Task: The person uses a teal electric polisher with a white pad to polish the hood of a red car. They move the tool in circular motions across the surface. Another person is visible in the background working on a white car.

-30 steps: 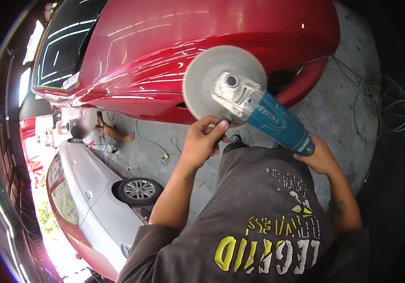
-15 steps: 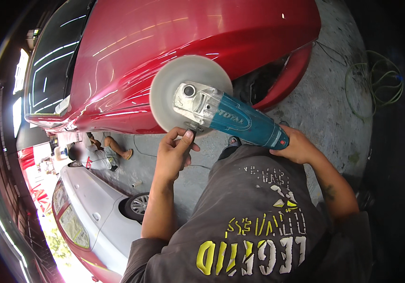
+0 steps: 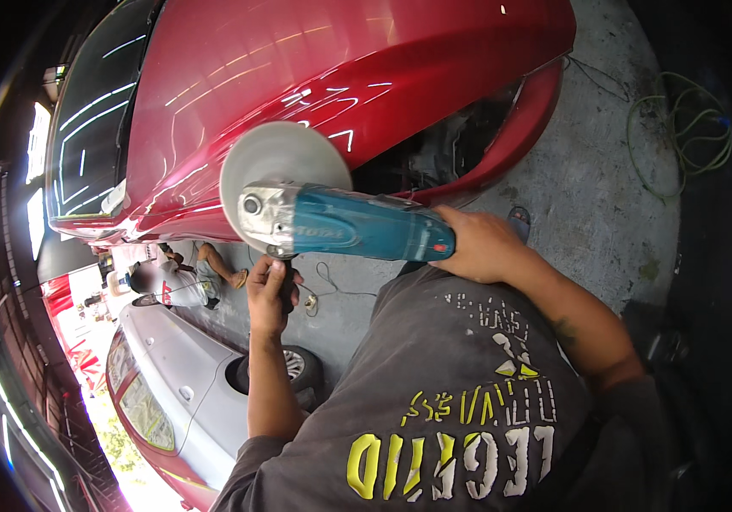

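A teal and silver power polisher (image 3: 357, 224) with a round pale pad (image 3: 285, 152) is held between my two hands, in front of a glossy red car (image 3: 298, 64). My left hand (image 3: 270, 294) is wrapped round the black side handle (image 3: 287, 288) near the tool's metal head. Around the rear end of the teal body, my right hand (image 3: 481, 243) is closed, its fingers partly hidden. The pad overlaps the red fender in view; whether it touches the paint I cannot tell. A dark opening (image 3: 443, 141) shows at the car's front corner, where a headlamp would sit.
At the left, another person (image 3: 178, 277) sits low on the floor beside the red car. A silver-grey car (image 3: 183, 375) stands behind them. A thin cable (image 3: 340, 290) lies on the grey concrete floor (image 3: 588, 162), and a coiled green hose (image 3: 682, 141) lies at the right.
The polisher has moved left and swung to lie more level, its pad now farther left along the red fender. Both my hands moved left with it, still gripping.
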### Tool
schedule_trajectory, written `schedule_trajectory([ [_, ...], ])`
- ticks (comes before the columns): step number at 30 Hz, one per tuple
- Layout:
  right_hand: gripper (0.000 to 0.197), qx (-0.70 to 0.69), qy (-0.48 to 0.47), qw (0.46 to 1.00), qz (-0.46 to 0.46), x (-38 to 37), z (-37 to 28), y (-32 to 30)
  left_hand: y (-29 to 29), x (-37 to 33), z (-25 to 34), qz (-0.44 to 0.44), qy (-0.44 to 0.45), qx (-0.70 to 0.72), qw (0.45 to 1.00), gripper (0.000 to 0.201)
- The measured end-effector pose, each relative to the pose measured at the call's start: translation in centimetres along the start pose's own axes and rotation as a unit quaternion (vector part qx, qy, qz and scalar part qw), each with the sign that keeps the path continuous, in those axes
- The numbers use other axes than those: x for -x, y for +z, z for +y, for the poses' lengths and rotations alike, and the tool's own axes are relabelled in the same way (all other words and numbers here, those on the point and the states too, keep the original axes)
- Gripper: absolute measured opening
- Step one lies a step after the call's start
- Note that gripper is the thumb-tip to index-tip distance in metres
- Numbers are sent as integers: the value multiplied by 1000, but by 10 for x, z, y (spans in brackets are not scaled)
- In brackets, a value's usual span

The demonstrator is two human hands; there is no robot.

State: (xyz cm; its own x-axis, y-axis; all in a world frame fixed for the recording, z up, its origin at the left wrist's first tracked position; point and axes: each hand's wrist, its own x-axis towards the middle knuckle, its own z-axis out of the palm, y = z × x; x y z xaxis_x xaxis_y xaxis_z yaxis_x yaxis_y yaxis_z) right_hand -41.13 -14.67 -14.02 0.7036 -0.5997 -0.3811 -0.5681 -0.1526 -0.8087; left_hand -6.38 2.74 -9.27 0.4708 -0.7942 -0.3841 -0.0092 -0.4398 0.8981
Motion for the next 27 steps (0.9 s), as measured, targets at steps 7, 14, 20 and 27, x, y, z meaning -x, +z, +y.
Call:
schedule_trajectory([
  [7, 97, 39, -3, 999, 18, 34, -3, -30, 16, -2, 8, -26, -22, 9, 999, 32],
  [14, 98, -71, 43, 986, 143, 99, 108, -47, 164, -25, 41, -116, -67, -63, 989, 24],
  [20, 107, -161, 39, 969, 186, 116, 170, -49, 230, -47, 66, -165, -88, -109, 976, 29],
  [27, 108, -133, 37, 979, 151, 96, 152, -43, 198, -42, 58, -119, -106, -84, 984, 27],
])
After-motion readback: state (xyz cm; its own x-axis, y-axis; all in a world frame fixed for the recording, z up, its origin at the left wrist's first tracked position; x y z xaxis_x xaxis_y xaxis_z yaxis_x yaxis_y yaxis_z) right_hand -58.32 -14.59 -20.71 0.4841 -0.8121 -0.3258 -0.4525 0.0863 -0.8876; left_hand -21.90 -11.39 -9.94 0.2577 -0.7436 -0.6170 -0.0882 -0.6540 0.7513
